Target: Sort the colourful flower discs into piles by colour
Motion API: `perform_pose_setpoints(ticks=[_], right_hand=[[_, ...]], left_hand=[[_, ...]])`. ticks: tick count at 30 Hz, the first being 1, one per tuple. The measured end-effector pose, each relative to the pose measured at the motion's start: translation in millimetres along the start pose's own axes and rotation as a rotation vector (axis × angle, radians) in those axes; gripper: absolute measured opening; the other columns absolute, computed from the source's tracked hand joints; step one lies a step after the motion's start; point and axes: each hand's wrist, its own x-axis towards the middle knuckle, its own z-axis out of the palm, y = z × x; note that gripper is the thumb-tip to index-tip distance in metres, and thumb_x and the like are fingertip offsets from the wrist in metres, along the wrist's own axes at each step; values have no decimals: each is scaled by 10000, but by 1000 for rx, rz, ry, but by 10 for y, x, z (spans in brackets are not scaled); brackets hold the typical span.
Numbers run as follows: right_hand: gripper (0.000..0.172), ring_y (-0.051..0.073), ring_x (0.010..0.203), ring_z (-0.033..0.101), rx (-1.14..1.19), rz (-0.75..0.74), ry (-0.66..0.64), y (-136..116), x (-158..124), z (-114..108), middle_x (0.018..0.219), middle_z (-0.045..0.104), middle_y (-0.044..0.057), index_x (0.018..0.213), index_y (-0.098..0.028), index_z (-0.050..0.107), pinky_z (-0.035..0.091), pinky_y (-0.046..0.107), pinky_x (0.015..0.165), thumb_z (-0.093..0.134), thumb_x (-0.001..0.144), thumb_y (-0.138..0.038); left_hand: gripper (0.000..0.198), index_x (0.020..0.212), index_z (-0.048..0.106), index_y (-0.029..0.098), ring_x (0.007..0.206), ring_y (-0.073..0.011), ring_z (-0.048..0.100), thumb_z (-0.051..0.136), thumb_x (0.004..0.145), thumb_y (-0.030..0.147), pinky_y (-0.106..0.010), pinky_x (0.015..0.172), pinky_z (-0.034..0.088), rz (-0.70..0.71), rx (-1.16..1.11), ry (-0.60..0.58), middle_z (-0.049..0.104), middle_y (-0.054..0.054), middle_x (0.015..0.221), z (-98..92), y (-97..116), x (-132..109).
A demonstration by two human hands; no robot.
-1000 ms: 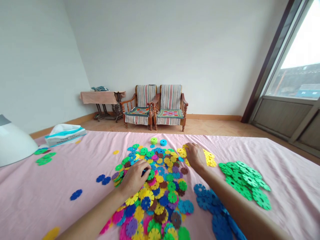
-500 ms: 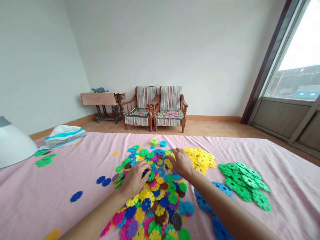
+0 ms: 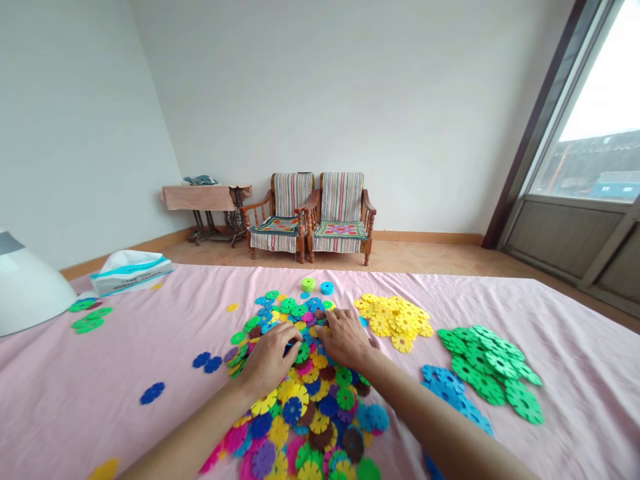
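A mixed heap of flat, notched plastic snowflake discs (image 3: 320, 420) in many colours lies on the pink cloth in front of me. My left hand (image 3: 273, 355) rests on the left side of the heap, fingers curled. A dark blue snowflake disc (image 3: 289, 347) shows between its thumb and fingers. Lying over the upper right of the heap, my right hand (image 3: 345, 339) has its fingers stretched forward and apart; discs under its palm are hidden. Right of it are a yellow pile (image 3: 397, 319), a green pile (image 3: 487, 360) and a blue pile (image 3: 457, 393) of discs.
Small stacks, one lime green (image 3: 308, 285) and one blue (image 3: 327, 288), stand behind the heap. Loose dark blue discs (image 3: 153, 393) and green discs (image 3: 90, 321) lie left. A tissue box (image 3: 133, 273) and a white rounded object (image 3: 33, 290) stand at the far left.
My right hand has moved left and nearer to me, away from the yellow pile, uncovering its left edge. More of the blue pile shows beside my forearm. My left hand has stayed put.
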Motion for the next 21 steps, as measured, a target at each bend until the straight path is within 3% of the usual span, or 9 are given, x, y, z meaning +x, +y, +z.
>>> perform_pose_setpoints(ticks=[4, 7, 12, 17, 21], right_hand=[[418, 221, 1023, 565, 58, -89, 41, -60, -159, -129, 1129, 641, 83, 1260, -215, 532, 375, 310, 851, 337, 958, -428], [341, 221, 931, 576, -26, -52, 65, 52, -196, -240, 997, 663, 98, 1101, -188, 622, 372, 317, 796, 330, 964, -298], [131, 290, 945, 528, -261, 41, 72, 361, -202, -313, 938, 650, 131, 849, -164, 675, 347, 375, 786, 595, 812, -261], [259, 251, 915, 539, -285, 27, 40, 447, -209, -312, 903, 649, 114, 827, -167, 672, 339, 351, 769, 434, 916, -219], [203, 255, 943, 544, -299, 29, 16, 435, -182, -321, 952, 640, 123, 885, -150, 659, 346, 340, 765, 462, 888, -199]], left_hand=[[83, 846, 528, 209, 835, -191, 577, 471, 838, 150, -320, 757, 462, -13, 13, 33, 601, -25, 843, 9, -13, 2], [92, 817, 508, 210, 815, -189, 574, 449, 843, 143, -315, 742, 454, -13, 50, 53, 587, -22, 825, 6, -12, 5], [102, 764, 506, 208, 819, -196, 571, 465, 826, 138, -315, 741, 437, -5, 89, 15, 588, -26, 803, -9, 14, 17], [116, 760, 530, 203, 841, -201, 566, 465, 828, 135, -323, 760, 432, 6, 79, 7, 593, -34, 809, -4, 4, 13], [119, 772, 538, 199, 837, -196, 566, 462, 837, 136, -314, 760, 432, 14, 61, 7, 592, -34, 808, 5, -18, 3]])
